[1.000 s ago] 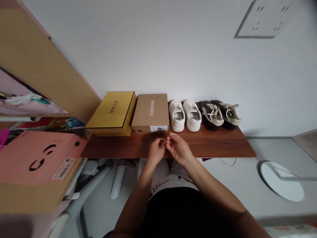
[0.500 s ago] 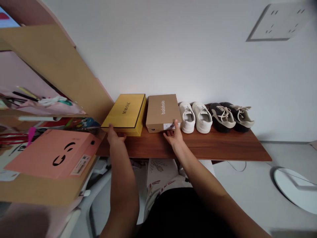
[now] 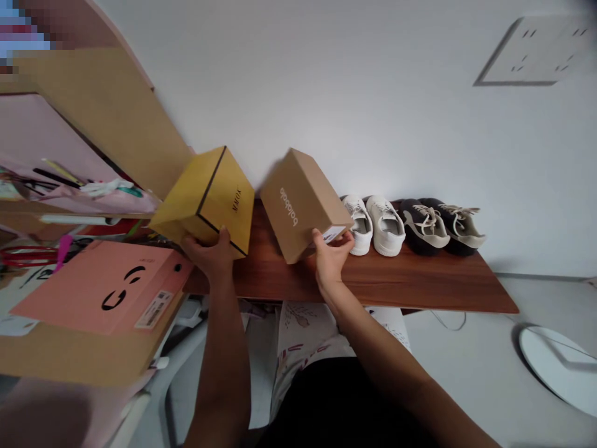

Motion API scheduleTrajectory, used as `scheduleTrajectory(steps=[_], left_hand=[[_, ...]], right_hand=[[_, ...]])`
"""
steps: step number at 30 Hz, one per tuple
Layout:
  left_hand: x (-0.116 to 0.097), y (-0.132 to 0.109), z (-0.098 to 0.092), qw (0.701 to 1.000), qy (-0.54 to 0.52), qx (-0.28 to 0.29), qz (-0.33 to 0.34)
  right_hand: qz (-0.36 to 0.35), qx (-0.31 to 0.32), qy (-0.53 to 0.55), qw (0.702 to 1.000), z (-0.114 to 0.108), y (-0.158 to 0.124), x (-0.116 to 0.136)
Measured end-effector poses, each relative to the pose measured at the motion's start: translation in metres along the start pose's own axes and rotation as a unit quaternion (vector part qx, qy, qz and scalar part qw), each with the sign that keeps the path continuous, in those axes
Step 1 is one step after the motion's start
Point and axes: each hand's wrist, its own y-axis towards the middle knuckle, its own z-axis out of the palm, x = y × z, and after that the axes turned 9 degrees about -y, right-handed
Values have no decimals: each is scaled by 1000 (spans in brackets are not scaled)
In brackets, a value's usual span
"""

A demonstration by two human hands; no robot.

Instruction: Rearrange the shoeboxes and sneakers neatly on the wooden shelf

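Note:
My left hand (image 3: 211,252) grips the near end of a yellow shoebox (image 3: 228,202) marked MMOK, thumb on the lid and fingers under the end. That box is tilted, its lid turned to the right. A brown shoebox (image 3: 298,199) marked balabala leans the other way, its lid facing left. My right hand (image 3: 331,255) is closed on its near end beside a white label, thumb on the lid. Both boxes are over a dark wooden shelf board (image 3: 396,281). Just right of the brown box stand white sneakers (image 3: 388,233).
Black and beige sneakers (image 3: 425,227) stand farther right on the board. At left, a pink box (image 3: 125,280) lies on a wooden desk (image 3: 69,354) with pens and papers. A white wall (image 3: 317,81) rises behind, and a white round base (image 3: 559,367) is at lower right.
Both boxes lay flat with lids up; now they are tipped toward each other, their near ends raised in my hands. My thumbs have moved onto the lids.

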Motion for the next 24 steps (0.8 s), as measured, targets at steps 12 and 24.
scheduleTrajectory(steps=[12, 24], left_hand=[[40, -21, -29, 870, 237, 360, 241], [55, -54, -23, 860, 168, 423, 231]], right_hand=[[-435, 216, -492, 723, -23, -7, -33], [-427, 296, -502, 691, -24, 3, -63]])
